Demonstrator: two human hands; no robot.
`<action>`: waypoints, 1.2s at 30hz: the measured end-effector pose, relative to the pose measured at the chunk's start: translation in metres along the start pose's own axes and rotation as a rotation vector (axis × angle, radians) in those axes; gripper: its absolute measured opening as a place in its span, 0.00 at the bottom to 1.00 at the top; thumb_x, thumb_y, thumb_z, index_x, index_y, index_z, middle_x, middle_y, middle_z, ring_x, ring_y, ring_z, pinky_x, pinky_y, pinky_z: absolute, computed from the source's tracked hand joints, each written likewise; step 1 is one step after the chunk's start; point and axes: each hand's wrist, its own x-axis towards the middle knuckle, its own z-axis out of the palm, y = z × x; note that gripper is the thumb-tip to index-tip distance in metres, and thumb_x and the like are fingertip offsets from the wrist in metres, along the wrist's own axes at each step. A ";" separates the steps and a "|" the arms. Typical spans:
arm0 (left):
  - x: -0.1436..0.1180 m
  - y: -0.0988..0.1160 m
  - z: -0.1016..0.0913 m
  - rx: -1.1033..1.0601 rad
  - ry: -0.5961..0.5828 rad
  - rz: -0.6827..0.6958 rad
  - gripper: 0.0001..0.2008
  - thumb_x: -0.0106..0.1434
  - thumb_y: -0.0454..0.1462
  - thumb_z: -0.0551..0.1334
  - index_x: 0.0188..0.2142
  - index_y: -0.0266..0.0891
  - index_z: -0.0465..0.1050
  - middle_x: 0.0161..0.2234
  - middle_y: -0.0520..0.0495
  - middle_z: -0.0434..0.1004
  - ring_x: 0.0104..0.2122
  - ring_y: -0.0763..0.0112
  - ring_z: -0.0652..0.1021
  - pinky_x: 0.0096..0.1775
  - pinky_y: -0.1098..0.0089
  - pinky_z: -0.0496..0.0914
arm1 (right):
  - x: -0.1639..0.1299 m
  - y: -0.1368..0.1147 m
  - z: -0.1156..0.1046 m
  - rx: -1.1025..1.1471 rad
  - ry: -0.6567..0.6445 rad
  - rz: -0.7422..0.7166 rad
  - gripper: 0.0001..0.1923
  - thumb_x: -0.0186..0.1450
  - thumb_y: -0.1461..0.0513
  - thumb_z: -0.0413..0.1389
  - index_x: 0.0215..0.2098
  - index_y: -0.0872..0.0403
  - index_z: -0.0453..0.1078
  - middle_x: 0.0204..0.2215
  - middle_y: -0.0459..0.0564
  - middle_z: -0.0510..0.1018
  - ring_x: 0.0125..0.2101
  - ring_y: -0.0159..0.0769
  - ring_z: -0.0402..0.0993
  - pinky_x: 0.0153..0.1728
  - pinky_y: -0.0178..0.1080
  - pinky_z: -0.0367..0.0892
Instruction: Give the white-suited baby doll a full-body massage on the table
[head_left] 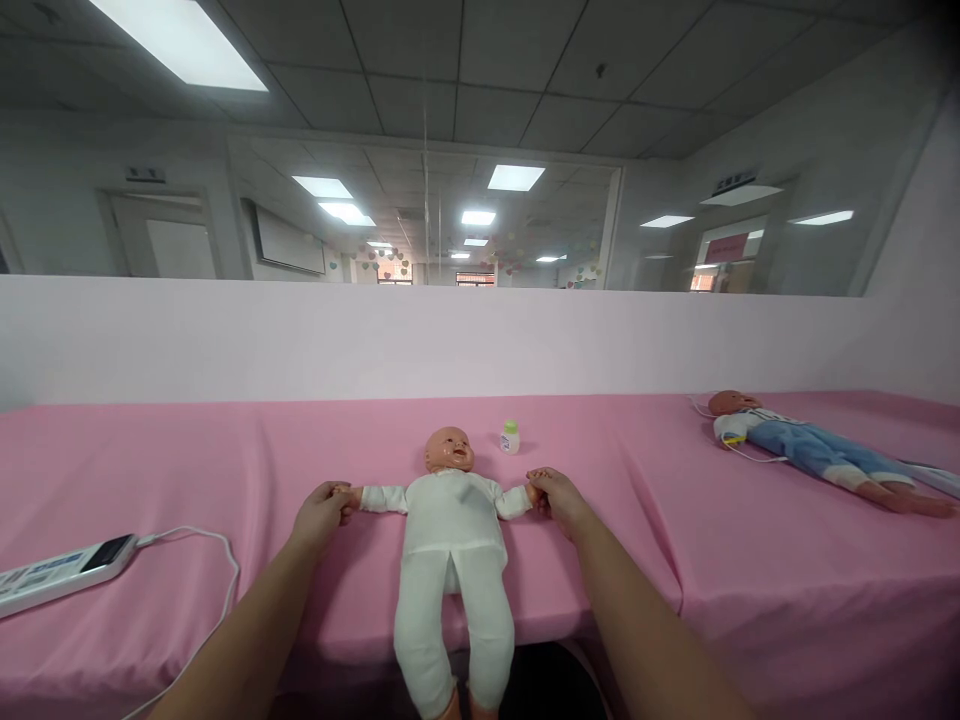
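A baby doll [456,515] in a white top and white trousers lies on its back in front of me, its head away from me. Its arms stretch straight out to both sides, and its feet hang over the near edge of the pink-covered table [315,620]. My left hand [322,515] is closed around the doll's hand on the left. On the opposite side, my right hand [556,500] pinches the doll's other hand. A small white bottle with a green cap [510,438] stands upright just beyond my right hand, near the doll's head.
At the left lies a white power strip [67,575] whose cord [232,580] runs toward the near edge. A second doll in blue clothes [814,445] lies at the far right with a thin white cord beside it. A low white wall [450,340] with glass above closes off the back.
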 end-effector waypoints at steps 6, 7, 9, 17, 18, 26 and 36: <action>0.004 -0.005 -0.001 0.001 -0.006 0.006 0.17 0.48 0.40 0.67 0.38 0.37 0.73 0.26 0.53 0.71 0.24 0.71 0.71 0.28 0.69 0.65 | -0.002 -0.003 0.001 -0.013 0.004 0.006 0.13 0.56 0.55 0.63 0.32 0.51 0.67 0.20 0.40 0.69 0.19 0.30 0.60 0.23 0.35 0.56; 0.005 -0.006 -0.001 0.005 -0.006 0.009 0.17 0.48 0.40 0.67 0.39 0.37 0.73 0.26 0.53 0.72 0.24 0.71 0.71 0.28 0.69 0.66 | -0.003 -0.003 0.001 -0.012 0.003 0.005 0.13 0.56 0.55 0.64 0.32 0.51 0.67 0.20 0.40 0.69 0.19 0.30 0.60 0.23 0.35 0.56; 0.007 -0.008 -0.002 0.015 -0.007 0.015 0.18 0.49 0.40 0.67 0.40 0.37 0.74 0.27 0.52 0.72 0.25 0.71 0.71 0.28 0.69 0.67 | -0.005 -0.005 0.001 -0.010 0.000 0.003 0.13 0.55 0.55 0.64 0.31 0.51 0.66 0.20 0.40 0.69 0.20 0.30 0.60 0.23 0.35 0.56; 0.007 -0.008 -0.003 0.015 -0.010 0.021 0.17 0.48 0.40 0.68 0.38 0.38 0.74 0.26 0.53 0.72 0.24 0.70 0.71 0.28 0.69 0.66 | -0.005 -0.005 0.001 -0.010 -0.001 0.000 0.14 0.55 0.54 0.64 0.30 0.50 0.65 0.20 0.40 0.69 0.20 0.30 0.61 0.24 0.35 0.57; 0.008 -0.008 -0.003 0.010 -0.014 0.022 0.17 0.48 0.40 0.68 0.38 0.38 0.74 0.26 0.53 0.72 0.24 0.71 0.71 0.28 0.69 0.66 | -0.004 -0.005 0.001 -0.012 -0.002 -0.002 0.14 0.55 0.54 0.64 0.30 0.50 0.65 0.20 0.40 0.69 0.20 0.30 0.61 0.24 0.35 0.57; 0.010 -0.013 -0.006 0.042 -0.015 0.028 0.16 0.50 0.41 0.68 0.38 0.38 0.75 0.27 0.52 0.73 0.24 0.71 0.72 0.29 0.68 0.67 | -0.004 -0.004 0.000 -0.017 0.010 0.004 0.13 0.55 0.55 0.64 0.30 0.50 0.65 0.20 0.40 0.68 0.20 0.30 0.61 0.23 0.35 0.57; 0.006 -0.008 -0.003 0.026 0.002 0.029 0.17 0.48 0.41 0.69 0.38 0.38 0.74 0.27 0.52 0.74 0.25 0.71 0.72 0.29 0.69 0.68 | -0.004 -0.005 0.001 -0.038 0.013 0.008 0.13 0.56 0.54 0.63 0.33 0.50 0.67 0.20 0.40 0.69 0.20 0.31 0.62 0.22 0.35 0.56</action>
